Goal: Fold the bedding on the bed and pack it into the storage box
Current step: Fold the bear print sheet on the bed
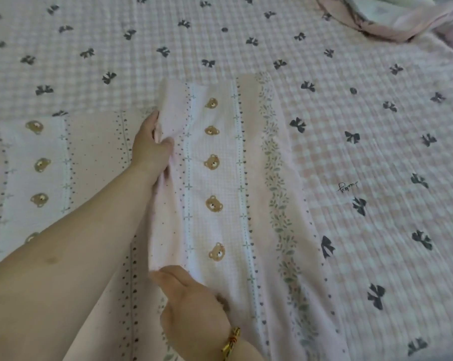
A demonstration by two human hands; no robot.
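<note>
A pink and white bedding sheet [215, 183] printed with bear faces, dots and leaf stripes lies on the bed, its right part folded over into a long strip. My left hand [152, 144] grips the strip's left edge near its far end, fingers curled into the cloth. My right hand [191, 306], with a yellow braided bracelet on the wrist, pinches the same edge at the near end. More of the same sheet [45, 162] spreads flat to the left under my left forearm. No storage box is in view.
A pink gingham bed cover [363, 152] with dark bows spreads under everything, across the back and right. A bundle of pink cloth [392, 24] with something pale inside lies at the far right corner.
</note>
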